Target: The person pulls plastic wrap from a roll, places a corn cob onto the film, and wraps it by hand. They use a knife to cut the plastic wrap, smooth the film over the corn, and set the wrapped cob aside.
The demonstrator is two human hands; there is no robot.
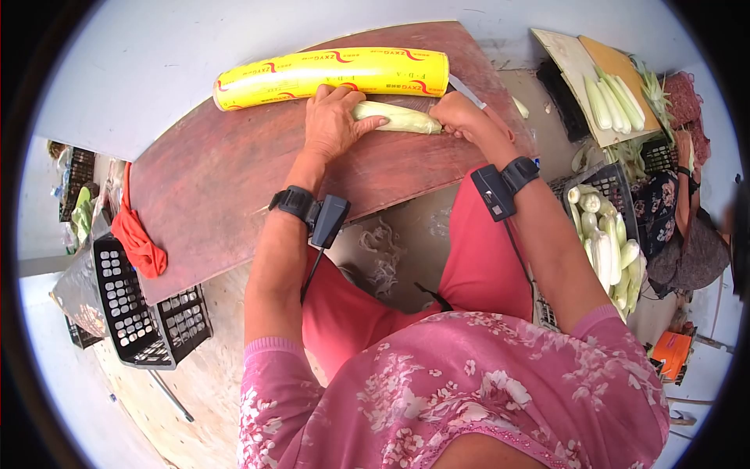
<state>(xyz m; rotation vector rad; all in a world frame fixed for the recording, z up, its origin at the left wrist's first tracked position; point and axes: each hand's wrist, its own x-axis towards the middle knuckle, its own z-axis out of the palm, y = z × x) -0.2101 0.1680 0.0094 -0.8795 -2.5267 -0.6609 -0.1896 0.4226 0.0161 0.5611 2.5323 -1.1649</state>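
An ear of corn (400, 118) in pale green husk lies across the table in front of the yellow roll. My left hand (334, 121) is wrapped over its left end, with the thumb stretched along the husk. At the other end, my right hand (462, 117) is closed with its fingertips at the tip of the ear. A thin grey blade-like strip (467, 92) shows just behind my right hand, partly hidden by it. The large yellow roll of printed plastic film (332, 76) rests right behind my left fingers.
The reddish wooden table (226, 180) has a red cloth (139, 238) hanging at its left corner. Black crates (129, 305) stand at left. To the right are a crate of corn ears (605, 242), a board with several ears (574, 66) and another person (676, 203).
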